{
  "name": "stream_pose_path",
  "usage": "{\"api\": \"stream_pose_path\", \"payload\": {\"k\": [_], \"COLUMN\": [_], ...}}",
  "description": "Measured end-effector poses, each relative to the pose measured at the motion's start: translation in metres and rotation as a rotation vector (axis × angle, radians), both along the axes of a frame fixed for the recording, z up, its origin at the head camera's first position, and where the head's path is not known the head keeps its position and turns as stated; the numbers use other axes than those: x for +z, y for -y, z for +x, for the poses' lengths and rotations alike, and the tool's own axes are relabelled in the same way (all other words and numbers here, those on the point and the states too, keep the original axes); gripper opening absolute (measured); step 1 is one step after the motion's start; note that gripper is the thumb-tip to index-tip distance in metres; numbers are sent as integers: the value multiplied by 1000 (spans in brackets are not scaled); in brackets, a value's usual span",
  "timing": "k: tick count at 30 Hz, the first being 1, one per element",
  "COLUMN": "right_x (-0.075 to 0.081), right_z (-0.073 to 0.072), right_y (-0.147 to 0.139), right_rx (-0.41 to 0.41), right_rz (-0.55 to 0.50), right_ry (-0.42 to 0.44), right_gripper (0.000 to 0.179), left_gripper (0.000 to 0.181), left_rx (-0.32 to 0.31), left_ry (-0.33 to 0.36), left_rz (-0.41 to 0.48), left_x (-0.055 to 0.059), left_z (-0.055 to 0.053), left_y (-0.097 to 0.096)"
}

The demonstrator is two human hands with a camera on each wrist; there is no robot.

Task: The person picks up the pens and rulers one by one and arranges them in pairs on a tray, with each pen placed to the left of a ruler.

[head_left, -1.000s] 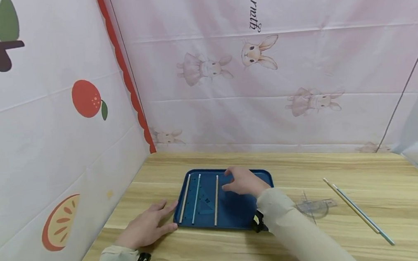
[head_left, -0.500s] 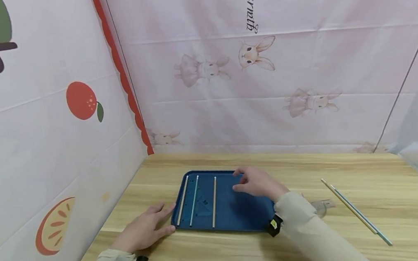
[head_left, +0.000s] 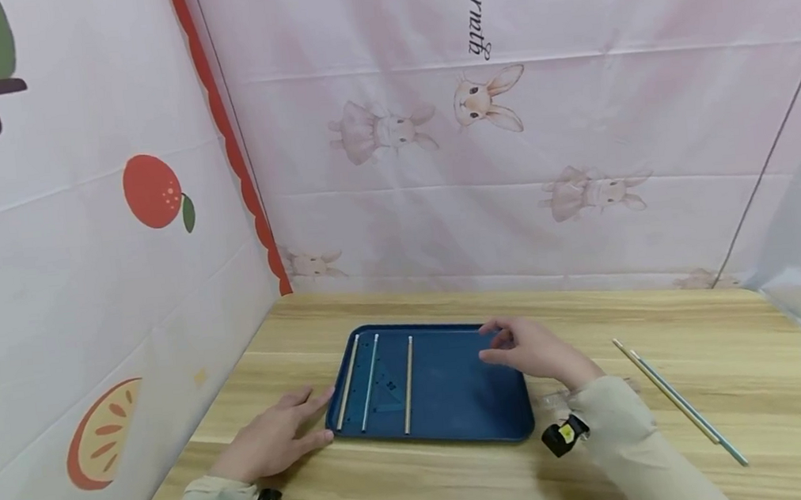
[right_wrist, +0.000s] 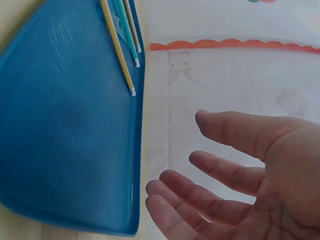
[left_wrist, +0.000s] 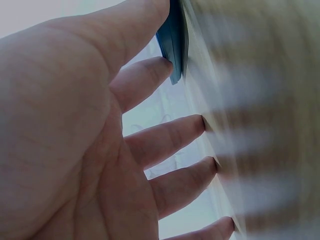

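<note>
A blue tray (head_left: 466, 387) lies on the table. In it rest two yellow pencils (head_left: 409, 384) (right_wrist: 118, 47) and, between them, a teal pencil (head_left: 371, 383), all roughly parallel in the left part. A see-through set square (head_left: 388, 398) lies flat among them. My left hand (head_left: 274, 440) touches the tray's left edge with thumb and forefinger, its other fingertips down on the table in the left wrist view. Over the tray's right end hovers my right hand (head_left: 534, 349), fingers loosely bent and apart, holding nothing in the right wrist view (right_wrist: 225, 185).
Right of the tray, a yellow pencil (head_left: 663, 390) and a blue pencil (head_left: 693, 411) lie side by side on the wooden table (head_left: 464, 490). Clear plastic drawing tools (head_left: 553, 403) are mostly hidden behind the right sleeve. Printed cloth walls (head_left: 400, 242) stand behind and left.
My right hand has moved right, from near the middle pencil to the tray's right end, its fingers empty throughout. The left hand stays at the tray's left edge. The view has shifted slightly.
</note>
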State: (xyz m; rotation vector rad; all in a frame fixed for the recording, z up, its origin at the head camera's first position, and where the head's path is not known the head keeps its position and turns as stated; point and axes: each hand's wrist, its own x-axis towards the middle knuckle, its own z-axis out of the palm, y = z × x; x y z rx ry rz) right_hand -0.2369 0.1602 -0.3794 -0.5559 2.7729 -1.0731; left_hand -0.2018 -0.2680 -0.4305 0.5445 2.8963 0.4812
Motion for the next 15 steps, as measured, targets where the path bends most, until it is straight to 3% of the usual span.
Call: {"api": "stream_pose_path", "payload": {"k": [6,15], "right_x": [-1,0], "right_z": [8,22], "right_y": [-14,-31], "right_rx": [5,-21], "right_rz": [-24,-65], "right_ry": [-8,54], "right_gripper": [44,45], "left_gripper": [75,75], "left_rx": [1,4], "left_ry": [1,1], "left_rz": [-5,-11], "left_x": [1,0], "left_z": [0,-1], "left_y": [0,-1]}}
